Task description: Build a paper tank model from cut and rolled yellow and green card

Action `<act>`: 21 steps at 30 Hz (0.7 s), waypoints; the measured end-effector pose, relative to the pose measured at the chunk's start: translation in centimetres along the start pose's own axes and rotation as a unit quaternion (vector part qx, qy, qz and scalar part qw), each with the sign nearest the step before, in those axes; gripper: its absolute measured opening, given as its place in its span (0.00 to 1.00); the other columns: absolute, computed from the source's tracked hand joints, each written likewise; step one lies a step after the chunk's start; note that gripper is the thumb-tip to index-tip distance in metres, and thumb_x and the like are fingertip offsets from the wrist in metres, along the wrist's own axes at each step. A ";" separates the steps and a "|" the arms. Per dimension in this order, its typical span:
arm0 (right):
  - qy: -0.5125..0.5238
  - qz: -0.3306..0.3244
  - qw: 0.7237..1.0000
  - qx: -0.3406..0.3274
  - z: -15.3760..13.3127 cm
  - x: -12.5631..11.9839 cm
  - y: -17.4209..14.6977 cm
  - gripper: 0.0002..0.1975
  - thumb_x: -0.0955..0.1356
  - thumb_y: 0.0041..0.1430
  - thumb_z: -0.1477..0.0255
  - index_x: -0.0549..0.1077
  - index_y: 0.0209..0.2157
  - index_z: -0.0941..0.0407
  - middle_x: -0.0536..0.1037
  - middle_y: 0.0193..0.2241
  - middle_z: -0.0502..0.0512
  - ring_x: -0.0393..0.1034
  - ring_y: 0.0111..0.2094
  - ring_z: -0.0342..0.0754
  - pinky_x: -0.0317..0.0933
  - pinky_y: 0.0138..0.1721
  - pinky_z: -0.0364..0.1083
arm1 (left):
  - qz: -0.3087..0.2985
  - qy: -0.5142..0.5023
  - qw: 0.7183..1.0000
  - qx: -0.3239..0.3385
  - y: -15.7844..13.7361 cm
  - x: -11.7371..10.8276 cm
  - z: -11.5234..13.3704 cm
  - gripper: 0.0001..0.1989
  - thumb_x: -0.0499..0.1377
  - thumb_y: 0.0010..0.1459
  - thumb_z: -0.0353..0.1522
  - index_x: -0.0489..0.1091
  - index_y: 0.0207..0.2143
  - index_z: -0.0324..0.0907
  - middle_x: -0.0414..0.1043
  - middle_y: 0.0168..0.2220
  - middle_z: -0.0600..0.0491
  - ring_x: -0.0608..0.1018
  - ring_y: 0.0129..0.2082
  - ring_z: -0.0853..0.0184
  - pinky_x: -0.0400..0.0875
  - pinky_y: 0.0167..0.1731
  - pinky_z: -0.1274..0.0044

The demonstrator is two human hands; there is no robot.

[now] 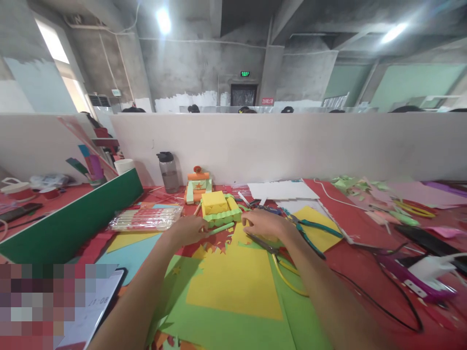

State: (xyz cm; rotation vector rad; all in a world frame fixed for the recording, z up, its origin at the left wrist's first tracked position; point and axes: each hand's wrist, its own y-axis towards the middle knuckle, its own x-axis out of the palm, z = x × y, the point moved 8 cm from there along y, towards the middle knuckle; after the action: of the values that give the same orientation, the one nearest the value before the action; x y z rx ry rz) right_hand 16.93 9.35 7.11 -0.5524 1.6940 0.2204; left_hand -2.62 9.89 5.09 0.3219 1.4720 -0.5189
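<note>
A yellow-and-green paper model (pixel 214 203) with wavy green strips along its sides stands before me on the desk. My left hand (pixel 190 228) is closed, its fingertips at the model's front left edge. At the model's right corner, my right hand (pixel 263 222) has its fingers curled inward; what they pinch is too small to make out. A thin green paper roll (pixel 221 228) lies between the hands. Yellow-handled scissors (pixel 274 252) rest under my right hand and wrist. Yellow paper (pixel 233 282) lies over green sheets (pixel 226 328), with small cut-out stars and scraps near it.
Behind the model sits an orange-and-green paper model (pixel 199 187) beside a water bottle (pixel 168 172). Teal-handled pliers (pixel 310 233) lie to the right. Wrapped sticks (pixel 146 218), a green divider (pixel 76 221) and a tablet (pixel 95 306) are left. A purple power strip (pixel 416 279) with cables lies right.
</note>
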 end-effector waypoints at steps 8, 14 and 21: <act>0.012 0.059 0.997 -0.054 -1.0 0.6 1.1 0.12 0.66 0.63 0.67 0.73 0.46 0.54 0.80 0.35 0.55 0.72 0.35 0.50 0.53 0.31 0.43 | -0.005 0.048 0.999 -0.004 0.3 0.9 0.7 0.08 0.54 0.57 0.34 0.71 0.35 0.44 0.78 0.34 0.47 0.80 0.34 0.55 0.67 0.30 0.72; 0.011 0.092 0.993 -0.079 -1.6 1.3 1.9 0.07 0.69 0.61 0.67 0.75 0.41 0.53 0.79 0.35 0.54 0.72 0.36 0.51 0.54 0.33 0.43 | 0.012 0.054 0.998 0.021 0.1 0.8 1.0 0.08 0.52 0.57 0.32 0.70 0.36 0.44 0.77 0.32 0.47 0.79 0.32 0.56 0.65 0.29 0.73; 0.015 0.142 0.985 -0.095 -1.4 0.7 1.7 0.07 0.69 0.63 0.66 0.76 0.40 0.54 0.75 0.42 0.55 0.70 0.41 0.50 0.56 0.38 0.43 | 0.044 -0.014 0.996 0.079 -0.5 -0.5 1.9 0.07 0.50 0.58 0.31 0.66 0.37 0.44 0.74 0.32 0.52 0.76 0.31 0.62 0.60 0.28 0.76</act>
State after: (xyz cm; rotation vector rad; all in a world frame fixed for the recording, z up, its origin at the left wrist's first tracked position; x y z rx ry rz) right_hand 14.79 10.06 6.42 -0.4536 1.7900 0.5874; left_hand -1.25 8.57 5.77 0.5006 1.3858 -0.5674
